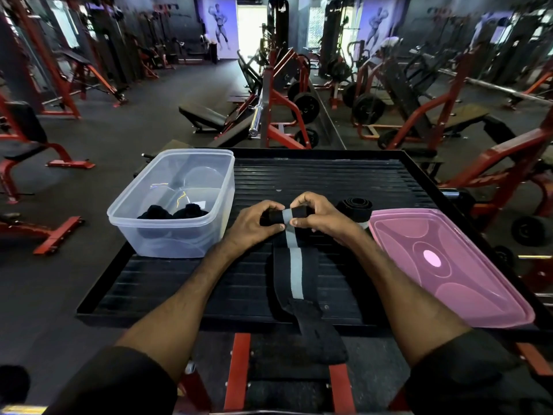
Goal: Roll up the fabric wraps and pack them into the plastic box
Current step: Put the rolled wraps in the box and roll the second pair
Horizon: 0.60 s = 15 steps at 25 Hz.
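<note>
Your left hand [256, 223] and right hand [317, 218] both pinch the ends of a small roll at the far end of a black wrap [294, 265] with a grey stripe. You appear to be early in rolling it. From the roll, the loose length runs back toward you across the ribbed black platform [329, 181] and hangs over its near edge. The next move likely calls for turning the roll toward you while keeping the stripe straight. Left of your grip sits the clear box [170, 232], two dark rolls already inside. Just right of your grip lies another rolled wrap [356, 209], touching a pink lid [449, 265]. Nothing blocks the way to the box.
</note>
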Motion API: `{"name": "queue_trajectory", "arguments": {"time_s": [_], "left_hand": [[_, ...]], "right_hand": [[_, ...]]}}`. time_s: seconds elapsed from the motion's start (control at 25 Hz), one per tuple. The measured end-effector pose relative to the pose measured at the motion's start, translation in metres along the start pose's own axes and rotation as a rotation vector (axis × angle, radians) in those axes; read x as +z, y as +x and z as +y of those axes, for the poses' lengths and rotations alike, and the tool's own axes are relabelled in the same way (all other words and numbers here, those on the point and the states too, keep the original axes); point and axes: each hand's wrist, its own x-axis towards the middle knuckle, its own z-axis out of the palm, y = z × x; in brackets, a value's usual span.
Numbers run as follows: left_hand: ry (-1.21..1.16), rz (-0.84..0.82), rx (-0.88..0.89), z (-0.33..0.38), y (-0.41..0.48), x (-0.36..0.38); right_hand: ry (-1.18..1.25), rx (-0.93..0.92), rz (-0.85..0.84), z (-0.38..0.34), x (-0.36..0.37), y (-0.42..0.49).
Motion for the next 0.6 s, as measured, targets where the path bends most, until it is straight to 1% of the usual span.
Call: {"name": "queue_trajectory", "arguments": {"time_s": [0.12,0.24,0.36,0.44,0.52,0.6], "left_hand": [[0.038,-0.044,-0.029,0.003,-0.001,-0.001],[0.055,-0.091,-0.098,0.002,0.002,-0.003],[-0.008,-0.104,-0.144,0.003,0.002,-0.003],[-0.021,-0.039,-0.121,0.005,0.001,-0.003],[-0.055,0.028,-0.086,0.01,0.0,-0.002],[-0.097,0.062,-0.043,0.014,-0.003,-0.002]], "right_hand": [[-0.124,-0.063,0.04,0.005,0.001,0.0],[-0.077,-0.093,0.034,0.004,-0.001,-0.001],[0.095,-0.138,0.029,0.003,0.0,-0.001],[0.205,-0.135,0.035,0.0,0.0,-0.001],[0.358,-0.051,-0.009,-0.006,-0.005,-0.003],[0.574,0.066,-0.067,-0.011,-0.008,-0.002]]}}
